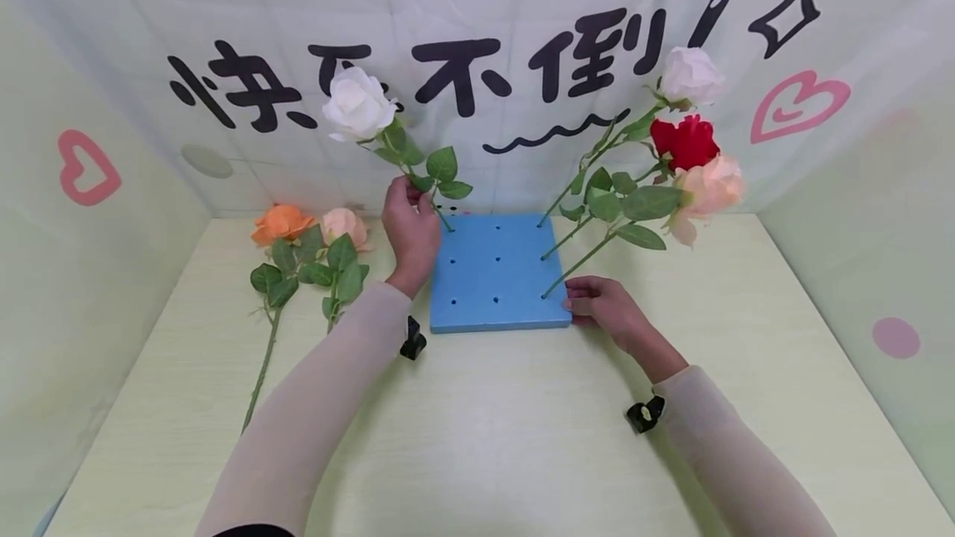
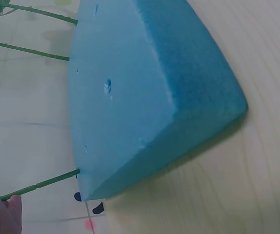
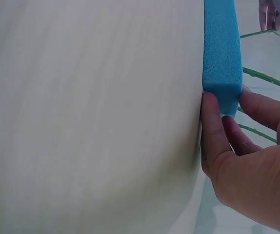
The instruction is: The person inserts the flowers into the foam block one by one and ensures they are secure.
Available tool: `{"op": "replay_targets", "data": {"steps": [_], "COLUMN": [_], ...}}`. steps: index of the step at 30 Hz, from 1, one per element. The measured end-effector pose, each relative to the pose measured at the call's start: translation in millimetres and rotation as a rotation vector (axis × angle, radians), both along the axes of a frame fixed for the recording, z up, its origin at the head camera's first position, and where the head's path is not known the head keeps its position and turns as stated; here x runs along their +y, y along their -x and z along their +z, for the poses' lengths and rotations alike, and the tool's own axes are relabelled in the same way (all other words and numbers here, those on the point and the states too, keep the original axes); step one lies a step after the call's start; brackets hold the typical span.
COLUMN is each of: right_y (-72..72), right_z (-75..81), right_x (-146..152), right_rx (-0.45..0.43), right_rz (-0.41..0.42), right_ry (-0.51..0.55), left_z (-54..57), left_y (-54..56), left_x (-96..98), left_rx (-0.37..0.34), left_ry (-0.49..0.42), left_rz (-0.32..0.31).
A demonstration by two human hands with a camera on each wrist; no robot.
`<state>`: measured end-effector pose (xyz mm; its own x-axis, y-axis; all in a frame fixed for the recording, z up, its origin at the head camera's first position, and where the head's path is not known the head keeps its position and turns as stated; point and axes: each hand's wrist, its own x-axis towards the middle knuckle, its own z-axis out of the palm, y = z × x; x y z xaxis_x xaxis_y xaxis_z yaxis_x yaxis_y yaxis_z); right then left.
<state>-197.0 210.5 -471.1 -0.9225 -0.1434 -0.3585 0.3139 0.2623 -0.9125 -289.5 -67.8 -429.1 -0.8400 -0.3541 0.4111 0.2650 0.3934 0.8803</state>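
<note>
My left hand point(image 1: 414, 230) pinches the green stem of an artificial white rose point(image 1: 361, 104). In the left wrist view, that stem's lower end meets the blue foam board point(image 2: 125, 83) at its back left hole, the stem leaning. My right hand point(image 1: 608, 309) grips the board's front right corner; in the right wrist view the thumb lies on the top face and the other fingers at the side and underside. Along the board's right side stand a pale pinkish-white rose point(image 1: 691, 74), a red rose point(image 1: 682, 142) and a peach rose point(image 1: 709, 189), all tilted right.
On the table point(image 1: 492, 429), left of the board, lie an orange rose point(image 1: 282, 224) and a pink rose point(image 1: 345, 228), the latter's stem partly hidden by my left sleeve. Several bare holes dot the board. A printed backdrop point(image 1: 477, 172) hangs close behind it.
</note>
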Motion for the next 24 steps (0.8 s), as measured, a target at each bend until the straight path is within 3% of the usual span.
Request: {"op": "replay_targets", "data": {"steps": [14,24], "right_y": [2.1,2.3], "right_z": [-1.8,-2.3], "right_x": [0.0,-0.5], "right_rx": [0.000,-0.008], "right_rz": [-0.007,-0.012], "right_ry": [0.008,0.002], "left_z": [-2.9,-3.7], "left_y": [4.3,2.0], "left_x": [-1.8,-3.6], "left_rx": [0.036,-0.015], "left_ry": [0.052,0.042], "left_rz": [-0.026,-0.013]}}
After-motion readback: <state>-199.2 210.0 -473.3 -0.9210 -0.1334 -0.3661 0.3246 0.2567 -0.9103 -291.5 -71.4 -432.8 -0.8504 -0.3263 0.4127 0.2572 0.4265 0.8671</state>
